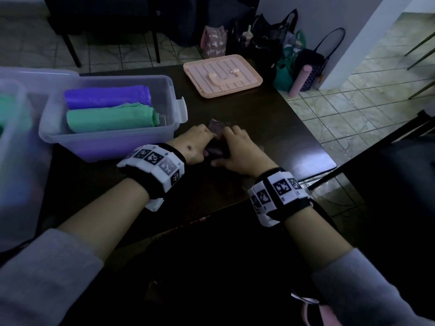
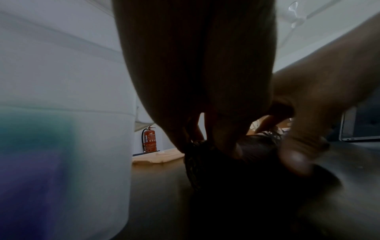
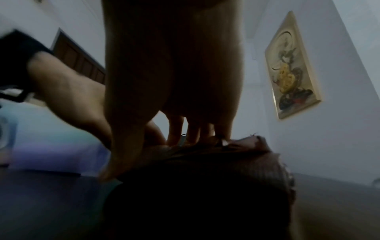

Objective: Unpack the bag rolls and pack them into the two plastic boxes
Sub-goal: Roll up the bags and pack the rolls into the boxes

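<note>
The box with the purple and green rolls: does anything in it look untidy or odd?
Slightly. In the box the green roll has a loose, crumpled right end, while the purple roll looks tidy. Both lie flat, side by side.

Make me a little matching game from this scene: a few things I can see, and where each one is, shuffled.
Things:
1. purple roll
2. green roll
3. pink lid
4. dark roll

Places:
A. held between both hands
B. on the table's far side
C. at the far side of the clear box
D. at the near side of the clear box

Pairs: 1-C, 2-D, 3-B, 4-A
</note>
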